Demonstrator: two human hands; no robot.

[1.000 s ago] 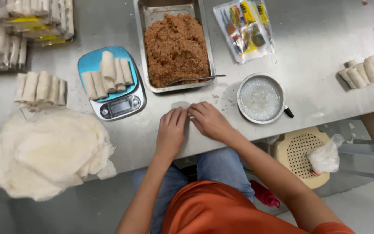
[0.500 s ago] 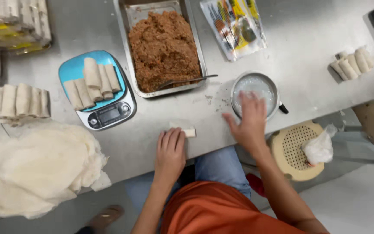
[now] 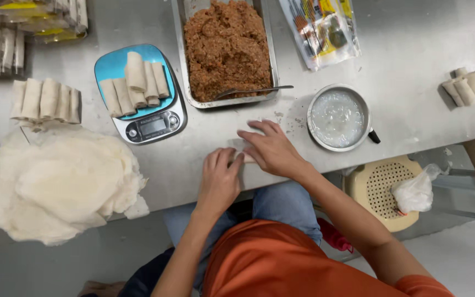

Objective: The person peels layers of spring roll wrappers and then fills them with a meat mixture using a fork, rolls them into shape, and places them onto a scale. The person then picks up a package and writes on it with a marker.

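A steel worktable (image 3: pixel 413 110) stands over grey floor (image 3: pixel 457 258), a cream perforated stool (image 3: pixel 377 190) beneath.

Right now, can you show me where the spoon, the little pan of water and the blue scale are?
spoon (image 3: pixel 254 91): head view, on its thin metal handle.
little pan (image 3: pixel 311 113): head view, on its left metal rim.
blue scale (image 3: pixel 152 125): head view, on its grey display panel.

Your steel table (image 3: pixel 413 121) carries a blue scale (image 3: pixel 149 118), a filling tray (image 3: pixel 191 66) and a small pan (image 3: pixel 339 118). Wrapper sheets (image 3: pixel 56 181) and finished rolls (image 3: pixel 45 100) lie at your left.
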